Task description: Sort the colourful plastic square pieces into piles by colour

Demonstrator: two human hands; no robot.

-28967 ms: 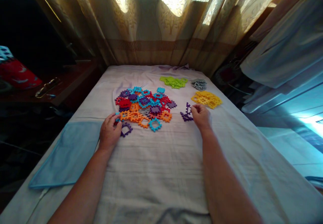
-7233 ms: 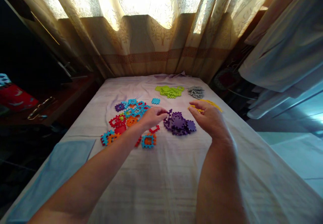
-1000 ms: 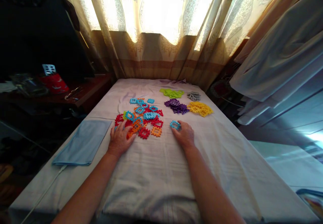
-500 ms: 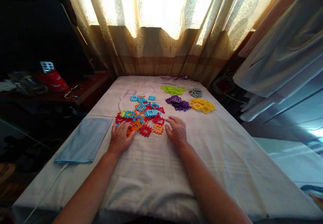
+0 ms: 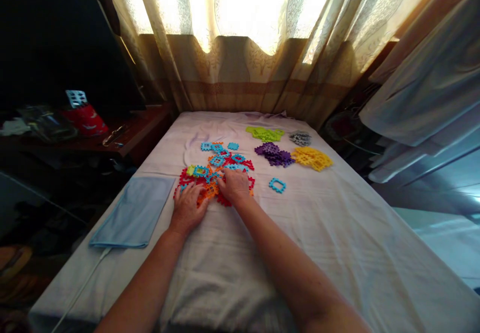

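A mixed pile of blue, red and orange toothed plastic pieces [image 5: 217, 161] lies on the cloth-covered table. My left hand [image 5: 189, 207] rests at the pile's near left edge, fingers apart, touching red and orange pieces. Over the pile's near right part is my right hand [image 5: 235, 185], bent downward; its fingertips are among the pieces, and whether they pinch one is hidden. A single blue frame piece [image 5: 277, 185] lies by itself to the right. Sorted heaps sit farther back: green [image 5: 265, 133], purple [image 5: 274, 154], yellow [image 5: 312, 158] and grey [image 5: 300, 138].
A folded light blue cloth [image 5: 137, 213] with a white cord [image 5: 85, 289] lies on the left of the table. Beyond its left edge, a dark red cabinet [image 5: 144, 128] holds a red cup [image 5: 88, 119] and a glass container. Curtains hang behind.
My right hand has moved left from beside the pile onto it. The lone blue frame piece now lies to the right, where there was bare cloth. The view has shifted slightly.
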